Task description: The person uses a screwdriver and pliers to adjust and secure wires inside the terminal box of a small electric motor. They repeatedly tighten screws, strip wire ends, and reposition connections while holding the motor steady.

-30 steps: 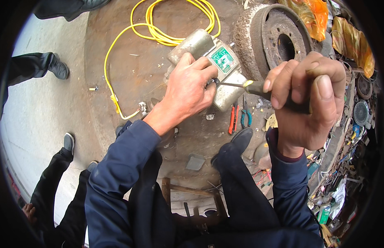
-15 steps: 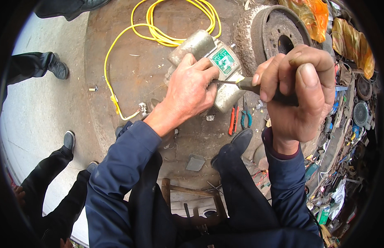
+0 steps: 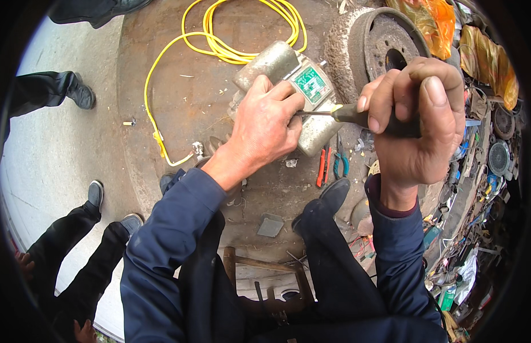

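Observation:
A grey metal electric motor (image 3: 317, 130) with a green nameplate lies on the ground in front of me. My left hand (image 3: 264, 117) is closed over its near left side, fingers bent. In my right hand (image 3: 422, 123) is a screwdriver (image 3: 350, 114), its dark handle wrapped by my fingers. The shaft points left across the motor, and its tip disappears behind my left fingers, so what it touches is hidden. Red-handled pliers (image 3: 323, 166) and blue-handled pliers (image 3: 341, 164) lie just below the motor.
A coiled yellow cable (image 3: 219, 51) lies beyond the motor. A rusty wheel drum (image 3: 385, 48) stands at the far right, near orange plastic bags (image 3: 434, 23). Mixed scrap (image 3: 471, 228) is piled along the right. Other people's legs and shoes (image 3: 97, 194) are at the left.
My right hand and the screwdriver have shifted slightly right, and the hand has turned a little. My left hand stays on the motor. At the lower left, a person's foot has moved slightly.

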Tool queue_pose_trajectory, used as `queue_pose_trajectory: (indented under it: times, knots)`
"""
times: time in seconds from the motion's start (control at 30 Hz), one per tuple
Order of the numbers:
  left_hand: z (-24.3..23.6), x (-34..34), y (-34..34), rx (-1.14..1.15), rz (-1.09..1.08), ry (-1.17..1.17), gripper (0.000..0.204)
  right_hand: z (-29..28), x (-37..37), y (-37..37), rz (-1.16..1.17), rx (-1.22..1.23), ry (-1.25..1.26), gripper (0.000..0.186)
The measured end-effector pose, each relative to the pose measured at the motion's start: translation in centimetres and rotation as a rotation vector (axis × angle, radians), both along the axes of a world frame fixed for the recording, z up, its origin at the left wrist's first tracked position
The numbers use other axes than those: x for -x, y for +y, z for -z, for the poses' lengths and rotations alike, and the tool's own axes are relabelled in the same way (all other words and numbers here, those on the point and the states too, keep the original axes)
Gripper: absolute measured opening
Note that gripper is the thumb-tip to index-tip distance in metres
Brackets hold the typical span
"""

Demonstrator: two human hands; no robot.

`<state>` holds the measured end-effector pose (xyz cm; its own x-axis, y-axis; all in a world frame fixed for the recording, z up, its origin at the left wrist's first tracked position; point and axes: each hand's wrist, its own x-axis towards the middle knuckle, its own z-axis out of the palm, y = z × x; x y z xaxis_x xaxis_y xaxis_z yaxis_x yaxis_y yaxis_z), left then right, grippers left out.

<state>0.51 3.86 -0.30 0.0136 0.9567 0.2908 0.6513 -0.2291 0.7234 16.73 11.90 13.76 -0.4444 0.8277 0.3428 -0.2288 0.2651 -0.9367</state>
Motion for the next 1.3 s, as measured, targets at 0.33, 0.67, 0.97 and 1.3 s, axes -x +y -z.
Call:
queue_pose_trajectory:
  times: [0.33, 0.67, 0.97, 1.3]
  knots:
    - [0.1, 0.0, -0.1, -0.002, -0.001, 0.008, 0.022, 0.4, -0.2, 0.1, 0.038, 0.004, 0.023, 0.028]
    - [-0.1, -0.1, -0.1, -0.006, -0.007, -0.001, 0.022, 0.2, -0.2, 0.0, 0.027, -0.007, 0.025, 0.028]
    - [0.0, -0.1, -0.1, 0.0, -0.006, 0.001, 0.022, -0.9, -0.2, -1.7, 0.187, -0.688, -0.594, 0.022]
    - [0.5, -0.3, -0.2, -0.069, -0.02, -0.04, 0.021, -5.4, -2.0, -4.3, 0.081, -0.759, -1.199, 0.043]
